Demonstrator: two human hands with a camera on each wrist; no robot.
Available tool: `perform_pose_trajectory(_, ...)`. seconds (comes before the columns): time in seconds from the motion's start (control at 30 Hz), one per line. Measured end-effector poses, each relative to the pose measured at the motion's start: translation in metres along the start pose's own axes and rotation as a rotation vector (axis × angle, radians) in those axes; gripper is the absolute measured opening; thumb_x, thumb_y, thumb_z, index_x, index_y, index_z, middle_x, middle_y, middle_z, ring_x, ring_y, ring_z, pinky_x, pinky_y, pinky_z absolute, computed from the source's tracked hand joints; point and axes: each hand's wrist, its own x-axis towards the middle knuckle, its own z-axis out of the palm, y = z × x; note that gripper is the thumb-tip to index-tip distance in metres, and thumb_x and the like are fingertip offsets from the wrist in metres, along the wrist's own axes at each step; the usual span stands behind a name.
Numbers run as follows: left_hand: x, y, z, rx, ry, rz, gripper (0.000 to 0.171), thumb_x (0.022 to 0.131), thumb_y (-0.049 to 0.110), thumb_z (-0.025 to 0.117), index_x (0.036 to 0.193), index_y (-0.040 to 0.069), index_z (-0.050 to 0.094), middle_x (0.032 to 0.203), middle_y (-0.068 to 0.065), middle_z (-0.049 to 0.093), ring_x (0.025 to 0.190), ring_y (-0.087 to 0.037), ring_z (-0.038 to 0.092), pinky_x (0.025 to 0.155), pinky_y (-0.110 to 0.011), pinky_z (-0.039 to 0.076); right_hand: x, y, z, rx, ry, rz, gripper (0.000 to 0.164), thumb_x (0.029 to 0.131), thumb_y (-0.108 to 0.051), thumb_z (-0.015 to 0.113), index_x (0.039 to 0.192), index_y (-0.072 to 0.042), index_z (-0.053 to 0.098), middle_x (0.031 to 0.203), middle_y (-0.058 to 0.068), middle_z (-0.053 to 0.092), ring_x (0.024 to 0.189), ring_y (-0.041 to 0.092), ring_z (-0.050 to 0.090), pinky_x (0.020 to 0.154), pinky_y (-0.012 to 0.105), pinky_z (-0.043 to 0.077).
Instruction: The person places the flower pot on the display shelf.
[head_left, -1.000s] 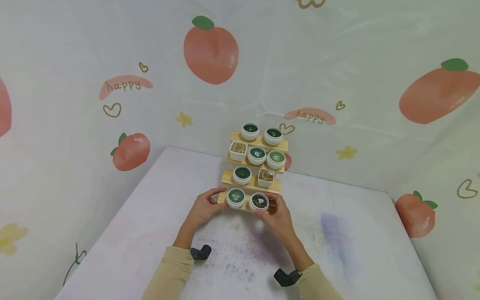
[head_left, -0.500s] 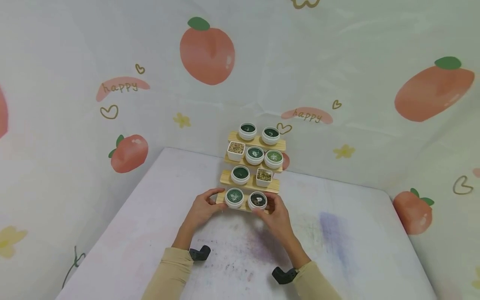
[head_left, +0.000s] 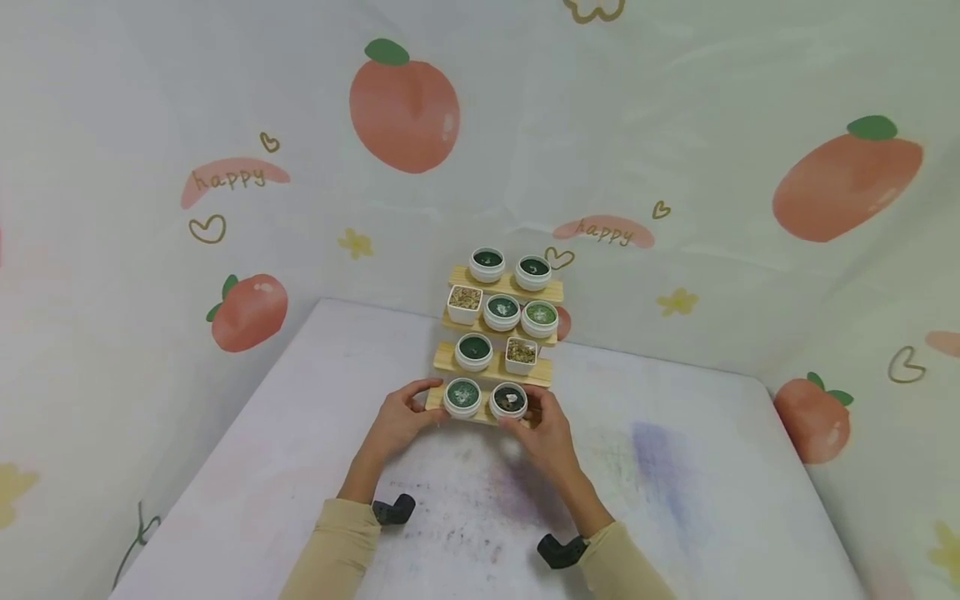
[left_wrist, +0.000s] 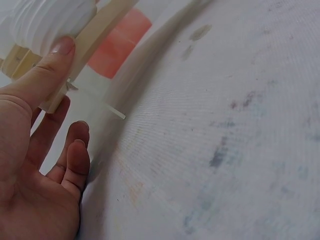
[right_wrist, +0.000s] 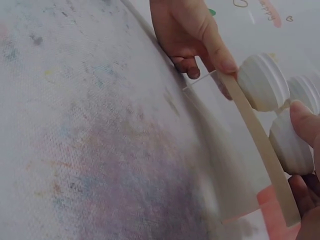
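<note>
A four-tier wooden display stand (head_left: 539, 374) with white potted pieces on every step stands against the back wall in the head view. My left hand (head_left: 394, 419) pinches the left end of the lowest wooden shelf (head_left: 433, 400), thumb in front and fingers behind. Beside it sits a round ribbed pot (head_left: 462, 398) with a green speckled top. My right hand (head_left: 552, 433) grips the dark-topped round pot (head_left: 509, 401) at that shelf's right side. The right wrist view shows the thumb (right_wrist: 303, 120) against this white pot, the fingers partly hidden behind it.
Higher steps carry round pots (head_left: 474, 352) with green tops and two square pots (head_left: 465, 303) with brownish grainy tops. The table (head_left: 300, 450) is white with purple and blue stains. A fruit-printed cloth (head_left: 615, 125) hangs close behind the stand.
The head view has turned slightly, so the whole scene sits a little further left in the frame. Both hands keep the same hold; the pots stay in place on the stand.
</note>
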Motion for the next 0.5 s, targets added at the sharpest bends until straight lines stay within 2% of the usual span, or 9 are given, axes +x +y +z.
perform_pose_trajectory(0.23,-0.004,-0.004,-0.002,0.003,-0.011,-0.020,0.060,0.064,0.046,0.086,0.119,0.041,0.062,0.059,-0.001,0.055,0.053,-0.011,0.046,0.050,-0.024,0.037,0.002,0.026,0.004,-0.003,-0.040,0.044,0.063,0.073,-0.011,0.083,0.127,-0.005,0.051,0.120,0.013,0.061,0.106,0.026,0.062,0.088,0.036,0.052)
perform_pose_trajectory(0.37,-0.008,0.001,-0.003,0.043,-0.038,-0.023,0.061,0.065,0.045,0.086,0.120,0.039,0.062,0.056,0.001,0.053,0.050,-0.010,0.044,0.048,-0.024,0.036,-0.001,0.028,-0.002,-0.001,-0.073,0.036,0.060,0.075,-0.015,0.082,0.126,-0.009,0.052,0.119,0.008,0.061,0.107,0.022,0.062,0.088,0.032,0.052)
perform_pose_trajectory(0.5,-0.009,0.010,-0.006,0.122,-0.056,-0.004,0.059,0.067,0.043,0.085,0.122,0.036,0.062,0.054,0.001,0.052,0.048,-0.010,0.043,0.046,-0.025,0.036,-0.002,0.023,-0.009,-0.069,-0.097,0.016,0.056,0.079,-0.021,0.079,0.126,-0.010,0.052,0.119,0.006,0.060,0.108,0.020,0.061,0.089,0.033,0.052)
